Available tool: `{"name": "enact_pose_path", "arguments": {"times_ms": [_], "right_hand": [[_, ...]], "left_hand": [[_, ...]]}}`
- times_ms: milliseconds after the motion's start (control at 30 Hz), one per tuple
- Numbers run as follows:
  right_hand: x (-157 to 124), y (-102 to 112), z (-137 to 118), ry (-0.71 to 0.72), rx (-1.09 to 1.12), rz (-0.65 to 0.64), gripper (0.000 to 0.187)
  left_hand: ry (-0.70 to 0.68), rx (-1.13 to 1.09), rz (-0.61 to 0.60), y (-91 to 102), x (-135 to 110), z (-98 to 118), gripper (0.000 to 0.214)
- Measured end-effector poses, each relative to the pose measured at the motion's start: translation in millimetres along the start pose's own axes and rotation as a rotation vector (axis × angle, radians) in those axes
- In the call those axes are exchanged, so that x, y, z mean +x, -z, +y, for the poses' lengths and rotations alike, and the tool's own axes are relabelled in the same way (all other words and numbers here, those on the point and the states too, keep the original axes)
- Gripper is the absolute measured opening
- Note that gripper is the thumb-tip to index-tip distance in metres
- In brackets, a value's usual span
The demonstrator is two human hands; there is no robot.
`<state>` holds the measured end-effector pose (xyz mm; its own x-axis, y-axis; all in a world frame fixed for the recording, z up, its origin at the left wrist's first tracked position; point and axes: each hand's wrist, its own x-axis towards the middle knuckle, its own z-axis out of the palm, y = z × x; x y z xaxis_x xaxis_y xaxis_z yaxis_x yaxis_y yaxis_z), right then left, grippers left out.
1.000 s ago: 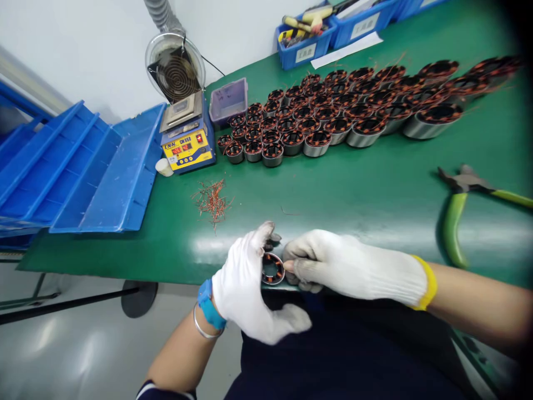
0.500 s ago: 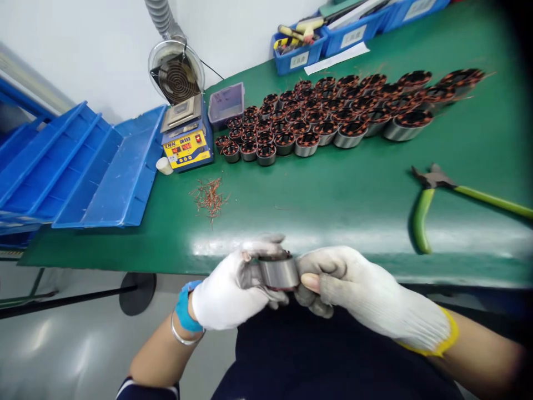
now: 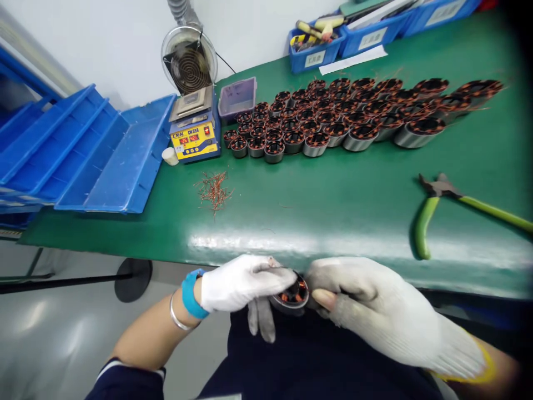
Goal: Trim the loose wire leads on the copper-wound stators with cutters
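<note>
One wound ring (image 3: 293, 305), apparently unfinished
Copper clippings (image 3: 214, 190) heaped leftward; left hand (image 3: 244, 283) grips the ring just off the surface's (image 3: 333, 191) near edge; right hand (image 3: 368, 300) pinched closed beside it; many wire-tailed rings (image 3: 315, 146) standing beyond, perhaps waiting

My right glove (image 3: 391, 316): matt cloth, ribbed knit cuff. Left glove (image 3: 231, 284): smoother cloth. Ring (image 3: 292, 304) I hold: metal shell, coppery windings (image 3: 285, 298). Bench (image 3: 333, 214): smooth, glossy toward me. Tray (image 3: 120, 166): smooth plastic.
</note>
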<state>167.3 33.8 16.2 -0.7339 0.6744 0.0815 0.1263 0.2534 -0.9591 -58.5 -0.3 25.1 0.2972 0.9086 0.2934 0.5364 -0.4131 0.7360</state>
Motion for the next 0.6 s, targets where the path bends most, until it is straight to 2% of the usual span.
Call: {"name": "enact_pose_path", "arguments": {"times_ms": [67, 200, 300, 367, 400, 467, 533, 600], "right_hand": [[-1.0, -4.2, 5.0, -0.110, 0.154, -0.029, 0.054], [-8.1, -20.7, 22.4, -0.306, 0.670, -0.040, 0.058], [-13.4, -27.7, 28.0, -0.382, 0.816, -0.027, 0.060], [-15.1, -25.6, 24.2, -0.374, 0.771, -0.045, 0.061], [-15.1, -22.6, 20.6, -0.340, 0.704, -0.060, 0.061], [-13.9, -15.0, 12.4, -0.211, 0.495, -0.069, 0.059], [-12.2, -9.4, 6.8, -0.092, 0.281, -0.030, 0.058], [-11.3, -10.8, 6.6, -0.096, 0.257, 0.013, 0.055]], "left_hand": [[0.017, -0.005, -0.042, 0.7, -2.0, 4.2, 0.052], [-0.020, -0.072, -0.146, 4.0, -4.9, 16.2, 0.048], [-0.216, -0.164, -0.290, 5.2, 2.1, 21.0, 0.036], [-0.314, -0.188, -0.375, 5.3, 6.3, 19.9, 0.035], [-0.316, -0.180, -0.382, 5.1, 6.6, 18.2, 0.034], [-0.212, -0.141, -0.313, 4.2, 3.7, 13.7, 0.037], [-0.085, -0.075, -0.265, 2.2, -0.7, 9.7, 0.049], [-0.015, -0.016, -0.259, -0.3, -1.4, 8.2, 0.046]]}}
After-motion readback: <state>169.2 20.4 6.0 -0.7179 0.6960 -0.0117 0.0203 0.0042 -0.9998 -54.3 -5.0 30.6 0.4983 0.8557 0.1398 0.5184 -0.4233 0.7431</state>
